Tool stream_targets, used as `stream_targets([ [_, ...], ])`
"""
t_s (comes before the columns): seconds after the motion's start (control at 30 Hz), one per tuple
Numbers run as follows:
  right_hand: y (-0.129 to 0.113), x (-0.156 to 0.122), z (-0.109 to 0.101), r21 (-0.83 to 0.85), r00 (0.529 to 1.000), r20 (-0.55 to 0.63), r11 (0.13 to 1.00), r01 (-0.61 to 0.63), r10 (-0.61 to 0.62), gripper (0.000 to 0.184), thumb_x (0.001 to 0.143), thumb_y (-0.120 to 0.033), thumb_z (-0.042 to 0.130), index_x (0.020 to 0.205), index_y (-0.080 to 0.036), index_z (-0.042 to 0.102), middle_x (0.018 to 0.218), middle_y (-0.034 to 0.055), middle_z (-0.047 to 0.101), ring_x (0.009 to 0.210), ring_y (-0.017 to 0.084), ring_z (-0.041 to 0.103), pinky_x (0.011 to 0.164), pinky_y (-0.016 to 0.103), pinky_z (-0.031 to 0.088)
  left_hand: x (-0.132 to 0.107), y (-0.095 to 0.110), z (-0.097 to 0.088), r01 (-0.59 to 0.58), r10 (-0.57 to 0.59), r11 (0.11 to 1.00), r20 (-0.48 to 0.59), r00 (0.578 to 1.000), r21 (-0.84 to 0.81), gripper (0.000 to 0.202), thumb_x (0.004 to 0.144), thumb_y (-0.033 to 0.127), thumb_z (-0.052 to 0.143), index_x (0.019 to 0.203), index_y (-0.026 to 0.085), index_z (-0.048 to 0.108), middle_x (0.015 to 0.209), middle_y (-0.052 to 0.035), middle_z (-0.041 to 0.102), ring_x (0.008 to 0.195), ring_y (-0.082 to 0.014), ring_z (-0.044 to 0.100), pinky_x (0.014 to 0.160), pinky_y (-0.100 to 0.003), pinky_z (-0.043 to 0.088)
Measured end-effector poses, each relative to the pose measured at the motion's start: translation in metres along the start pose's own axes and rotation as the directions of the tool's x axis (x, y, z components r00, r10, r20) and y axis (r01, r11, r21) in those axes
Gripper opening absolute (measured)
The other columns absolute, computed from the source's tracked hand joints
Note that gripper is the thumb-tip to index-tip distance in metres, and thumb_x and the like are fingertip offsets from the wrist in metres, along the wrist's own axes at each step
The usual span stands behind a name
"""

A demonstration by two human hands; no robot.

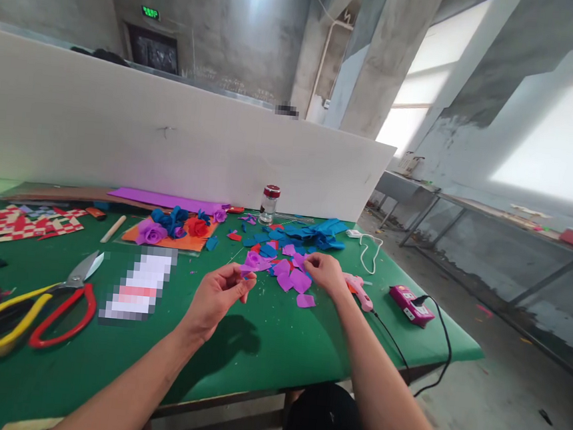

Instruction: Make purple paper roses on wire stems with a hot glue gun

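My left hand is raised above the green table, fingers pinched on a small purple paper flower set on a thin wire. My right hand reaches over a scatter of purple paper petals, its fingers closed on one of them. More cut pieces in blue and red lie just behind. One loose purple petal rests near my right wrist.
Finished paper roses sit on an orange sheet. A small glass jar with a red lid stands at the back. Yellow and red scissors lie left. A pink glue gun and a pink power strip lie right. A white partition stands behind the table.
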State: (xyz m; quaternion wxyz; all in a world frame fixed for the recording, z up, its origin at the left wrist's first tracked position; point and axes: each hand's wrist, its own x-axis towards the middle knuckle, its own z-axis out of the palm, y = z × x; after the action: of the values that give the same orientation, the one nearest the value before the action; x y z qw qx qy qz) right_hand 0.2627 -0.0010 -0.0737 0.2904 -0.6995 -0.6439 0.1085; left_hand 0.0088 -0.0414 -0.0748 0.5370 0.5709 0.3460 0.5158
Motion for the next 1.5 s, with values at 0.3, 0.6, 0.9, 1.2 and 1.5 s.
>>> stream_targets([
  [0.3,-0.056,-0.075,0.053,0.945,0.955,0.273,0.220,-0.243,-0.119,0.030,0.066,-0.037,0.078,0.082,-0.020,0.060,0.059,-0.0047,0.060,0.054,0.010,0.056,0.062,0.025,0.048,0.002,-0.002,-0.001,0.090,-0.087,0.991,-0.036,0.996,0.100,0.035,0.073,0.049,0.069,0.078,0.015,0.067,0.057,0.0035,0.051,0.044,-0.0052,0.023,0.042,-0.023,0.014],
  [0.6,-0.045,-0.074,0.052,0.915,0.976,0.215,0.359,-0.185,-0.046,0.041,0.058,-0.038,0.084,0.089,-0.018,0.064,0.068,-0.0008,0.069,0.062,0.014,0.063,0.067,0.028,0.049,0.000,-0.004,0.004,0.214,-0.209,0.971,-0.051,0.976,0.110,0.040,0.065,0.049,0.075,0.080,0.013,0.068,0.061,0.0040,0.051,0.042,-0.0035,0.026,0.040,-0.021,0.017],
  [0.9,-0.056,-0.082,0.058,0.873,0.989,0.136,0.479,-0.094,-0.054,0.026,0.065,-0.040,0.077,0.067,-0.016,0.068,0.058,-0.0010,0.063,0.053,0.011,0.054,0.054,0.024,0.042,-0.001,-0.002,0.008,0.227,-0.224,0.968,-0.039,0.974,0.106,0.036,0.060,0.044,0.080,0.073,0.013,0.068,0.058,0.0038,0.051,0.042,-0.0035,0.027,0.040,-0.020,0.017],
  [1.2,-0.056,-0.082,0.059,0.852,0.986,0.154,0.515,-0.096,-0.070,0.028,0.068,-0.043,0.073,0.064,-0.015,0.070,0.057,0.0008,0.064,0.052,0.011,0.054,0.054,0.025,0.044,-0.001,0.001,0.004,0.226,-0.226,0.971,-0.013,0.974,0.084,0.034,0.063,0.042,0.078,0.079,0.013,0.070,0.062,0.0027,0.056,0.041,-0.0028,0.028,0.039,-0.020,0.018],
  [1.5,-0.056,-0.083,0.051,0.774,0.984,-0.174,0.614,0.153,-0.025,0.021,0.077,-0.039,0.066,0.084,-0.019,0.069,0.078,0.0033,0.069,0.071,0.017,0.062,0.067,0.029,0.049,-0.002,0.000,0.004,0.221,-0.212,0.962,-0.071,0.975,0.162,0.034,0.060,0.043,0.080,0.072,0.014,0.070,0.054,0.0047,0.049,0.043,-0.0046,0.026,0.040,-0.022,0.015],
])
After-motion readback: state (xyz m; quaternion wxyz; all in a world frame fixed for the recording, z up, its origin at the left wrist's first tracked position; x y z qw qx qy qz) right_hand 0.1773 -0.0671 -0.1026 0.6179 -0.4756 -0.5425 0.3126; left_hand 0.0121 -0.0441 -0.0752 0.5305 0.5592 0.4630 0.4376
